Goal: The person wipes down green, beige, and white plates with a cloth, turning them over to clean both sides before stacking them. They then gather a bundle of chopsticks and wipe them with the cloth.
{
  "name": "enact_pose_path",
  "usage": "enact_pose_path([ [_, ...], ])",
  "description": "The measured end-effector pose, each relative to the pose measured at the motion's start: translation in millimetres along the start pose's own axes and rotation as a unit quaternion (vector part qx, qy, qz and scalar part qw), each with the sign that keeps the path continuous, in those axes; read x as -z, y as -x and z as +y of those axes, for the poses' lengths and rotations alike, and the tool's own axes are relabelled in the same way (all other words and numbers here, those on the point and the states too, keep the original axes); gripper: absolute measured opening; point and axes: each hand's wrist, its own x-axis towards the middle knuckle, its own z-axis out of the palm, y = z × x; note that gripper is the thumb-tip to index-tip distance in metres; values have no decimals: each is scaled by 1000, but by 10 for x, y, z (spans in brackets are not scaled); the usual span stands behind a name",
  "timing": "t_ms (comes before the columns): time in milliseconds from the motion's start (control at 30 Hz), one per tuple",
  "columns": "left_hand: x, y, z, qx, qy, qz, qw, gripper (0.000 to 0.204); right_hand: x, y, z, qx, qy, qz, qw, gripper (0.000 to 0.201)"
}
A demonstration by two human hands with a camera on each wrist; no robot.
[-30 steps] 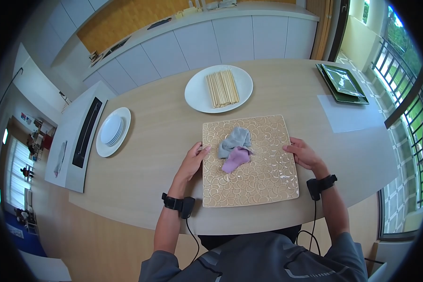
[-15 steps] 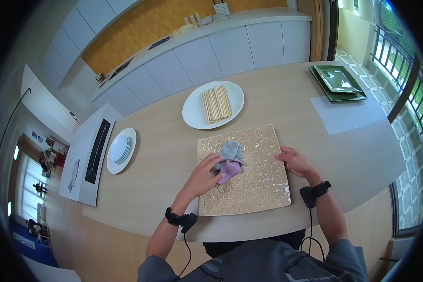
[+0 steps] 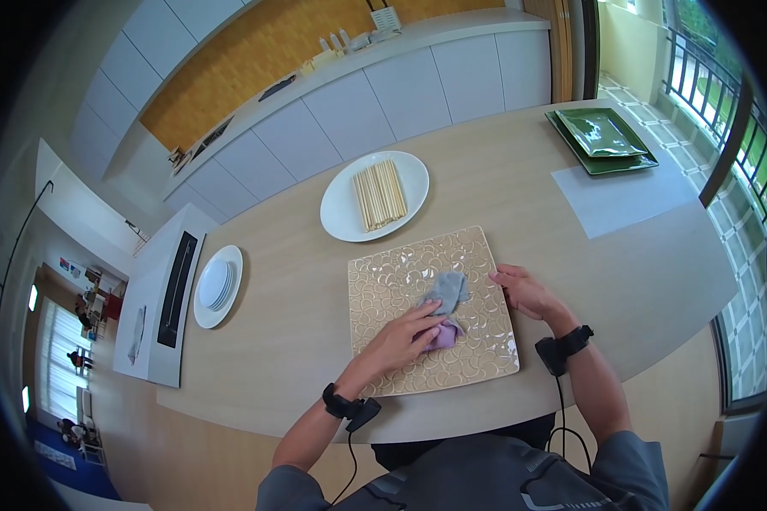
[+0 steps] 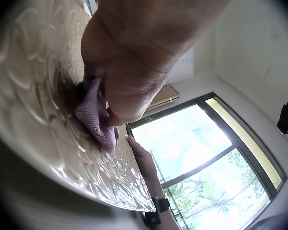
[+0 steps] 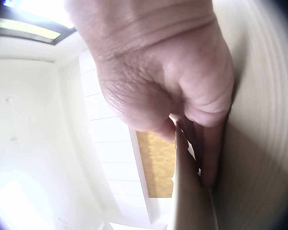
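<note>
In front of the person lies a square beige plate (image 3: 383, 281) with a glossy raised circle pattern. A crumpled cloth lies on it, grey-blue (image 3: 449, 294) at the far end and purple (image 3: 441, 339) at the near end. The left hand (image 3: 400, 339) presses on the cloth, its fingers stretched over the middle. In the left wrist view the purple part (image 4: 97, 117) bunches out beneath this hand. The right hand (image 3: 524, 292) grips the plate's right edge, thumb on top. The right wrist view shows fingers (image 5: 211, 158) under the plate's edge (image 5: 187, 191), close to the tabletop.
Beyond the plate is a white oval platter (image 3: 337, 204) with a bundle of pale sticks (image 3: 379, 196). Small white plates (image 3: 216, 285) are stacked on another oval platter (image 3: 233, 260) at left. Green square plates (image 3: 601, 132) stand far right beside a white sheet (image 3: 614, 204).
The left hand has left the plate's left edge, come onto the cloth and moved it right across the plate. The right hand keeps its hold on the right edge. The head view has shifted.
</note>
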Motion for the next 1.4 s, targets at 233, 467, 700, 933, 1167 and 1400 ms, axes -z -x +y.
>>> enact_pose_path([
  [233, -134, -145, 443, -41, 115, -60, 991, 41, 104, -101, 106, 13, -38, 6, 999, 25],
  [467, -232, -385, 644, -104, 89, -16, 990, 46, 34, -42, 60, 13, -73, 29, 997, 31],
  [700, -258, -695, 566, -114, 33, 47, 992, 42, -80, 62, -90, 25, -138, -47, 989, 53],
  [933, -95, -910, 241, -52, -13, 76, 996, 40, -34, 51, -68, 19, -131, -67, 989, 47],
  [1167, 134, -905, 15, -46, -52, 31, 997, 43, -67, 93, -95, 36, 32, -53, 997, 35],
  [1400, 294, -841, -170, -28, -87, 44, 995, 45, -94, 120, -123, 22, 40, -47, 998, 35],
])
